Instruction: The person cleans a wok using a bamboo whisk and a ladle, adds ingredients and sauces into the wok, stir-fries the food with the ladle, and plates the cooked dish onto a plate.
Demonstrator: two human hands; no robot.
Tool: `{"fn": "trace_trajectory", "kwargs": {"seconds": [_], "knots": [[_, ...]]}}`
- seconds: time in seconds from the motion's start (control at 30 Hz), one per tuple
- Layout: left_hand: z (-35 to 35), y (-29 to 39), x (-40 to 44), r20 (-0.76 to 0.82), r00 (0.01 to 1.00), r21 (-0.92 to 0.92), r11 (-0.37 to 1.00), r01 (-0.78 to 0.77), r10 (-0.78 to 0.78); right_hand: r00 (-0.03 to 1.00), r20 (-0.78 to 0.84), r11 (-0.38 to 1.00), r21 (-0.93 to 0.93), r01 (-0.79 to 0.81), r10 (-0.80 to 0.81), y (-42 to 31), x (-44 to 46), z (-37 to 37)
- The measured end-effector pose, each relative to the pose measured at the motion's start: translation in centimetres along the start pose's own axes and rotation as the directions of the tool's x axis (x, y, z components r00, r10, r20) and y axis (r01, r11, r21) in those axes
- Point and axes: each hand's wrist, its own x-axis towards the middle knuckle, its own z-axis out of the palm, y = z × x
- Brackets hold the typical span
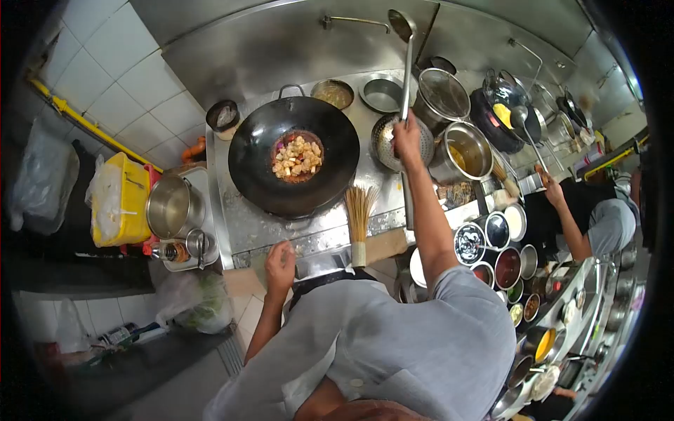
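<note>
A large black wok stands on the steel stove, with a heap of pale diced pieces in reddish sauce at its middle. My right hand is closed round the long handle of a ladle, whose bowl is raised near the back wall. Below that hand lies a perforated strainer. My left hand hovers in front of the wok, its fingers curled; whether anything is between them is too small to tell. A bamboo brush rests right of the wok, at the stove's front edge.
Left are a yellow bin and a steel pot. Behind the wok are a bowl and a pan. A pot and several sauce containers stand right. Further right, a co-worker's hand holds a ladle.
</note>
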Motion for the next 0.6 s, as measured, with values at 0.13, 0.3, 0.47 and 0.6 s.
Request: {"fn": "trace_trajectory", "kwargs": {"seconds": [0.13,0.3,0.47,0.6], "knots": [[1.0,-0.6,-1.2,-0.061,0.998,0.072,0.997,0.029,-0.025,1.000,0.000,0.998,-0.068,-0.013,0.013,0.4,6.5,-3.2],[2.1,-0.8,-2.1,-0.128,0.989,0.149,0.984,0.094,-0.075,0.979,0.053,0.889,-0.411,0.200,-0.195,6.5,1.6,-6.3],[2.8,0.7,-2.0,-0.183,0.981,0.111,0.990,0.082,-0.061,0.999,0.046,0.984,-0.176,0.002,0.006,3.9,-3.0,-6.4],[3.2,0.9,-0.3,-0.212,0.975,0.294,0.956,-0.002,0.068,0.996,0.085,0.990,-0.139,-0.021,0.033,-0.2,-6.9,-5.3]]}}
